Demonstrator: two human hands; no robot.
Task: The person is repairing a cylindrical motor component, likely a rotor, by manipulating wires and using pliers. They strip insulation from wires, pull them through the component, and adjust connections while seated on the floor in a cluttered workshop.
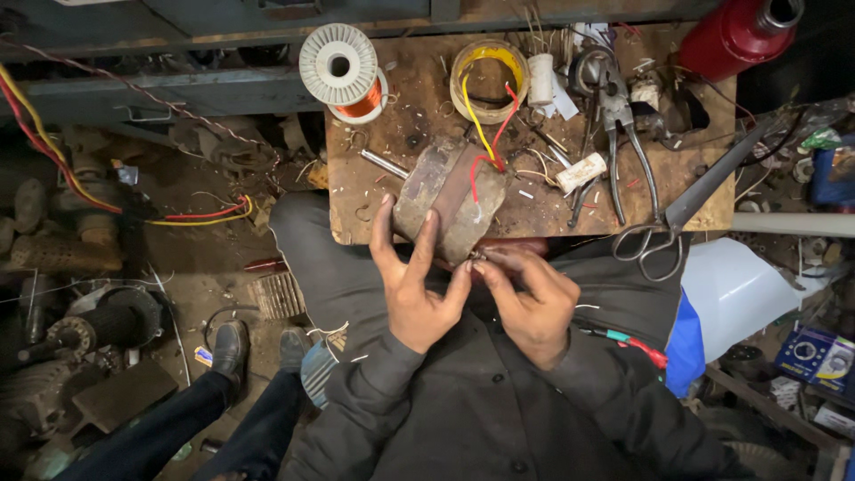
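Two hands: both ours, working at the counter [374,191] edge.
Left hand [414,285]: fingers spread, resting on the motor coil [445,200].
Right hand [530,298]: grip pinched shut on a thin wire end [478,256].
Coil: on the counter's near edge, by pliers [623,125] and copper spool [343,71].

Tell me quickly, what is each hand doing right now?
Left hand: fingers spread open against the round rusty metal motor stator, fingertips pinching a thin wire end.
Right hand: closed in a pinch grip on the same wire end.
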